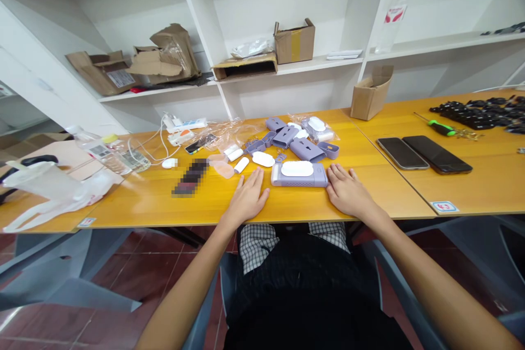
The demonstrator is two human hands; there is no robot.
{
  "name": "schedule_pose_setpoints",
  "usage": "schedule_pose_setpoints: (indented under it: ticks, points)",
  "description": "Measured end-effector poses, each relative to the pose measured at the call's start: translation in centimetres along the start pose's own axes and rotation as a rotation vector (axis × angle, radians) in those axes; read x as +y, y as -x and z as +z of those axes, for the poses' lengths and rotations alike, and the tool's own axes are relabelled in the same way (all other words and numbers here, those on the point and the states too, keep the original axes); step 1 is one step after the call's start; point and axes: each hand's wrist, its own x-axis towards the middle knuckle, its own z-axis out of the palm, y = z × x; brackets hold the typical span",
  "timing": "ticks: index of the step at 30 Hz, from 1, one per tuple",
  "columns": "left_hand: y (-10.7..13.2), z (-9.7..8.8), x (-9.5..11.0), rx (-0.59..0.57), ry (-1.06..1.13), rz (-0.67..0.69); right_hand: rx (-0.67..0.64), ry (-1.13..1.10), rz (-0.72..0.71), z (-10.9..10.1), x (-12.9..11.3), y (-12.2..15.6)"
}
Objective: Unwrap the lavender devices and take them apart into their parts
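My left hand point(246, 199) lies flat on the yellow wooden table point(139, 202), a little apart from a lavender device with a white oval top point(298, 175). My right hand point(346, 191) rests flat at that device's right end, nearly or just touching it. Neither hand holds anything. Beyond them lie several lavender casings point(307, 149), white oval pieces point(262, 159), a small white cylinder point(241, 164) and pale pink pieces point(223, 169). Clear plastic bags point(318, 128) lie among the parts at the back. A pixelated, obscured item point(191, 178) lies left of my left hand.
A power strip point(188, 124) with white cables and a plastic bottle point(102, 150) stand left, beside a white plastic bag point(53, 197). Right are two phones point(424, 154), a screwdriver point(441, 128), a black pile point(478, 112) and a cardboard box point(371, 93). White shelves behind hold cardboard.
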Motion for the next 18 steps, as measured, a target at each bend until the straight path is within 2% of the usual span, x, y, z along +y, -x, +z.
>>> schedule_pose_setpoints:
  ticks: [3, 10, 18]
  points:
    - [0.08, -0.10, 0.08, 0.016, 0.004, 0.004, -0.011, 0.000, -0.001, -0.03, 0.00, -0.04]
    - [-0.12, -0.33, 0.43, -0.079, -0.100, -0.013, -0.025, 0.020, -0.005, -0.27, -0.04, -0.01]
    - [-0.17, -0.05, 0.17, -0.060, -0.103, 0.002, -0.027, 0.015, -0.006, -0.51, -0.15, 0.00]
